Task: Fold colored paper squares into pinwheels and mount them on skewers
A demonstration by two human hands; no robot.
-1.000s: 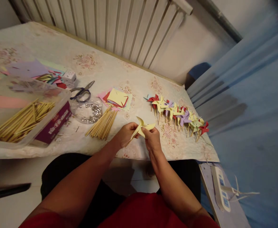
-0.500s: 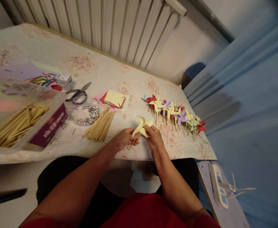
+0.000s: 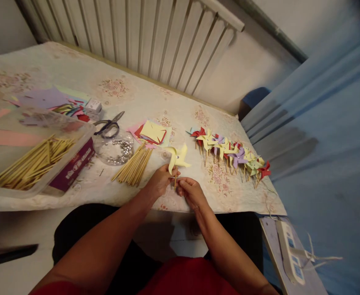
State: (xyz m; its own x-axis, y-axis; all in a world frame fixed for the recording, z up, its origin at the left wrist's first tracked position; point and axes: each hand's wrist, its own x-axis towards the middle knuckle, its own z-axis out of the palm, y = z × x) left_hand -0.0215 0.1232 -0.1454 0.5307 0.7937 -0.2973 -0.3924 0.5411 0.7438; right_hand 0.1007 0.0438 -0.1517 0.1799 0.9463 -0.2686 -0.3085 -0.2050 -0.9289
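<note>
A yellow pinwheel (image 3: 177,157) is held upright by its stick at the table's (image 3: 155,94) near edge, pinched between left hand (image 3: 160,180) and right hand (image 3: 189,191). Finished pinwheels (image 3: 230,150) are lined up alongside; loose sticks (image 3: 133,164) and cut paper squares (image 3: 152,132) remain unused.

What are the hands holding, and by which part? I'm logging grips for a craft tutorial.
A yellow paper pinwheel, held upright by its wooden stick: left hand and right hand both pinch the stick below the paper blades.

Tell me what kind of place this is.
Probably a room at home used for paper crafts: a table under a flowered cloth, a wall radiator behind it, and a row of finished pinwheels beside scissors.
</note>
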